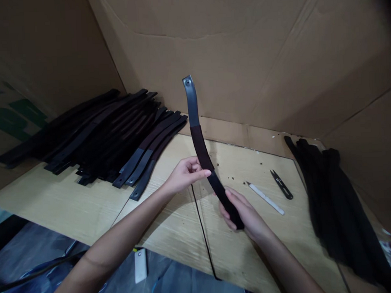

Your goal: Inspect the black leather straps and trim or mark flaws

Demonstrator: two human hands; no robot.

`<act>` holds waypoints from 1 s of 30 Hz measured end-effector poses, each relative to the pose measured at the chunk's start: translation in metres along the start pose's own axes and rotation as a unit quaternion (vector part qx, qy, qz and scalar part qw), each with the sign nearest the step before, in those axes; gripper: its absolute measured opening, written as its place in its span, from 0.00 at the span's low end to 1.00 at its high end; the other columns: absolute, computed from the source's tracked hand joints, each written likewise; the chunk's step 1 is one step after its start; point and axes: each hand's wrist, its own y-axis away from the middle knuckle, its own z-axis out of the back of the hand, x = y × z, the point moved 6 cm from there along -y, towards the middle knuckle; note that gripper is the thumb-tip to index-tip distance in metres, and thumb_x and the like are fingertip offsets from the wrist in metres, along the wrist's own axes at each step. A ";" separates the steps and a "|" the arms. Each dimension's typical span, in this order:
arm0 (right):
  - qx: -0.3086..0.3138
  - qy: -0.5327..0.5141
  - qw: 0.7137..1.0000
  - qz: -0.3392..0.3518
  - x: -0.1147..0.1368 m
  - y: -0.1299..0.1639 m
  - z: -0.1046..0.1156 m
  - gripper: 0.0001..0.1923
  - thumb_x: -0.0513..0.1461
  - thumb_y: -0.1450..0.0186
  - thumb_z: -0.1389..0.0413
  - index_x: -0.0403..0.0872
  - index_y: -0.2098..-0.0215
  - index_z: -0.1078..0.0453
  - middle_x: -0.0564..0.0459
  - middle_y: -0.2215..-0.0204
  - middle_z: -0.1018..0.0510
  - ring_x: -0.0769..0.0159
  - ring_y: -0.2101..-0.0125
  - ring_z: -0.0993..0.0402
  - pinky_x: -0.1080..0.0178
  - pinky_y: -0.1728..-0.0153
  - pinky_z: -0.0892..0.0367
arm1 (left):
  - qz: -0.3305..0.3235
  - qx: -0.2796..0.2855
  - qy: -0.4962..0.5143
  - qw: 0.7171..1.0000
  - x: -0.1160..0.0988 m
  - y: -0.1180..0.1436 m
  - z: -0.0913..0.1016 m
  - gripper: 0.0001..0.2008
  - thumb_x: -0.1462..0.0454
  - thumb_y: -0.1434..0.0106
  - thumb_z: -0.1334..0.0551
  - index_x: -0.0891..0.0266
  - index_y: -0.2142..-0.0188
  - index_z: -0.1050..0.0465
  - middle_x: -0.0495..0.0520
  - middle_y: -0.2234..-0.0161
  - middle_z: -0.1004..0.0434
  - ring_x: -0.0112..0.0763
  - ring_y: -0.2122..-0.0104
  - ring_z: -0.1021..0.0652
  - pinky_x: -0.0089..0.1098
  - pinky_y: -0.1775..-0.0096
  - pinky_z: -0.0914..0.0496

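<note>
A long, curved dark strap (191,104) stands up tilted above the table, with a hole in its top end. A dark brown wrapped band (200,148) covers its middle. My left hand (190,172) is closed at the lower edge of this band, its thumb lying across the strap. From below that hand a thin dark cord (201,228) runs down to the table's front edge; how it meets the fingers is hidden. My right hand (242,211) is wrapped around the strap's lower end.
Many similar straps (107,133) lie piled at the left. A white pen-like tool (265,198) and black thread snips (282,186) rest right of my hands. Dark strips (337,209) lie far right. Cardboard walls (227,67) stand behind the wooden table (173,225).
</note>
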 end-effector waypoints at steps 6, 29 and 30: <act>-0.117 0.222 0.961 0.116 0.011 0.002 0.015 0.20 0.54 0.32 0.50 0.47 0.70 0.37 0.60 0.81 0.36 0.75 0.87 0.42 0.71 0.88 0.49 | 0.016 0.040 -0.014 0.999 0.003 0.000 -0.003 0.10 0.61 0.42 0.35 0.65 0.67 0.32 0.39 0.82 0.48 0.20 0.81 0.46 0.25 0.76 0.51; -0.062 0.086 0.992 0.072 0.005 0.002 0.011 0.20 0.53 0.32 0.47 0.44 0.63 0.33 0.62 0.84 0.36 0.79 0.91 0.45 0.75 0.90 0.51 | 0.005 0.071 0.022 0.997 0.005 0.001 -0.008 0.13 0.59 0.38 0.37 0.67 0.60 0.29 0.43 0.80 0.40 0.20 0.81 0.41 0.24 0.79 0.49; -0.047 0.061 0.995 0.064 0.004 0.001 0.010 0.19 0.52 0.32 0.47 0.43 0.62 0.32 0.62 0.85 0.36 0.79 0.91 0.45 0.76 0.91 0.51 | 0.016 0.083 0.037 0.996 0.005 0.001 -0.009 0.15 0.58 0.39 0.37 0.67 0.57 0.29 0.43 0.79 0.39 0.20 0.81 0.41 0.24 0.79 0.48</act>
